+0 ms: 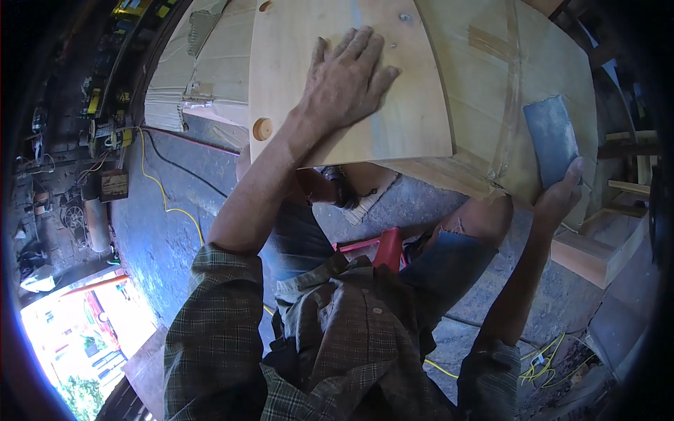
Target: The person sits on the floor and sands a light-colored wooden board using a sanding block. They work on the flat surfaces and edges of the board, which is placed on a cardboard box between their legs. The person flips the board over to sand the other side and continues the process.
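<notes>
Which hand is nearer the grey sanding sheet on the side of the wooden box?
Right. The right hand presses the grey sanding sheet against the wooden box side; the left hand lies flat on the box's top panel, well away from it.

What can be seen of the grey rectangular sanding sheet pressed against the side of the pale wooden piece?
The grey rectangular sanding sheet is a flat, dull blue-grey strip, longer than wide, with a slightly worn, mottled face. It lies flat, a little tilted, against the side face of the pale wooden piece, near its lower right edge. The right hand presses it from below, fingertips on its lower end. The left hand rests apart, flat on the wood's top face. Its backing is hidden.
</notes>
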Available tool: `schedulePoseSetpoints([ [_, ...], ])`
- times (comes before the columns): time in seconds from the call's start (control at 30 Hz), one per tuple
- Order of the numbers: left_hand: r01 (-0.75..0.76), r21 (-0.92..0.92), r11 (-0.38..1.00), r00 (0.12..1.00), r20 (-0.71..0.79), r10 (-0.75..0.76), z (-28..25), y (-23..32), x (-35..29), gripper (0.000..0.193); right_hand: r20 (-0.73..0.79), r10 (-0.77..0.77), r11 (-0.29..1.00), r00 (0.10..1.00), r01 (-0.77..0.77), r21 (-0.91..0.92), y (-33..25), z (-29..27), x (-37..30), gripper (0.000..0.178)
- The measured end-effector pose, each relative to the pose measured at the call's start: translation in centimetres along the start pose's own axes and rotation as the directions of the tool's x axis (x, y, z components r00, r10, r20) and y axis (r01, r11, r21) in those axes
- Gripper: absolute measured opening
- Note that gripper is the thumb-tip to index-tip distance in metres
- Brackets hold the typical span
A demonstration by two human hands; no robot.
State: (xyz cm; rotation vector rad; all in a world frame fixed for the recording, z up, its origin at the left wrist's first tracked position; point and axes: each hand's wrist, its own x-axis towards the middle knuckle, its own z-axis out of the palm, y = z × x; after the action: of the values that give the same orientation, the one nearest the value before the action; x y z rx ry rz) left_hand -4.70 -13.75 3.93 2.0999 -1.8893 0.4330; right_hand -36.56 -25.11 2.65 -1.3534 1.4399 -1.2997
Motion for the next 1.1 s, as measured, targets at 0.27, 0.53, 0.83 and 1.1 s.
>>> schedulePoseSetpoints([
  [0.27, -0.002, -0.145, 0.989, 1.000, -0.004, 0.001, -0.5, 0.6, -0.8, 0.048, 0.039, -0.075, 0.997, 0.996, 0.073, 0.037, -0.3, 0.2, -0.3, 0.061],
  [0.53, -0.045, -0.215, 0.976, 0.997, 0.047, 0.056, -2.3, 2.2, -2.7, 0.049, 0.004, -0.067, 0.998, 0.998, 0.067, -0.003, -0.2, 0.3, -0.1, 0.059],
  [0.83, -0.150, -0.289, 0.946, 0.981, 0.073, 0.178, -2.0, 4.6, -2.8, 0.059, 0.002, -0.082, 0.997, 0.997, 0.082, 0.005, 0.1, 0.5, -0.2, 0.063],
  [1.1, -0.151, -0.296, 0.943, 0.984, 0.049, 0.173, -0.7, 7.6, -1.8, 0.068, -0.012, -0.111, 0.994, 0.994, 0.111, 0.014, 1.2, 0.3, 0.1, 0.062],
])
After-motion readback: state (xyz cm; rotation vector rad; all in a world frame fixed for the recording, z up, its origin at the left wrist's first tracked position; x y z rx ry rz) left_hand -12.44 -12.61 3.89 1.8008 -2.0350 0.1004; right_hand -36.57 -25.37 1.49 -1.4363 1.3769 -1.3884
